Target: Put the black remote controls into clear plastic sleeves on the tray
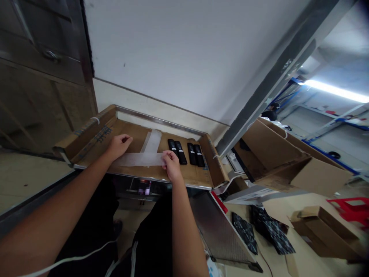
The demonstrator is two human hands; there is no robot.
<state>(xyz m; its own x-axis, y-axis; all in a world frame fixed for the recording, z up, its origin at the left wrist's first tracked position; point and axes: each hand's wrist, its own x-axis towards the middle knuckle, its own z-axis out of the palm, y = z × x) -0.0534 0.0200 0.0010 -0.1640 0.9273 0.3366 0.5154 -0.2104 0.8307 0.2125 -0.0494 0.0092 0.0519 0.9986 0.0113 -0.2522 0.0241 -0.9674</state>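
Note:
A translucent plastic sleeve (141,159) stretches level above the cardboard-lined tray (83,148). Its right end is pinched in my right hand (171,163). My left hand (119,146) is closed near the sleeve's left end, fingertips together; what it holds, if anything, is too small to tell. Behind the held sleeve, more translucent sleeves (152,141) lie on the cardboard. Just right of my right hand lies a pair of black remote-like devices (177,151) with pale labels, and a second similar pair (196,154) is farther right.
Raised cardboard sides edge the tray, with a white wall (178,57) behind. A large open carton (282,154) stands to the right. On the floor are black patterned packages (271,229), a smaller box (325,231) and a red plastic item (353,209). A person (271,111) is far back.

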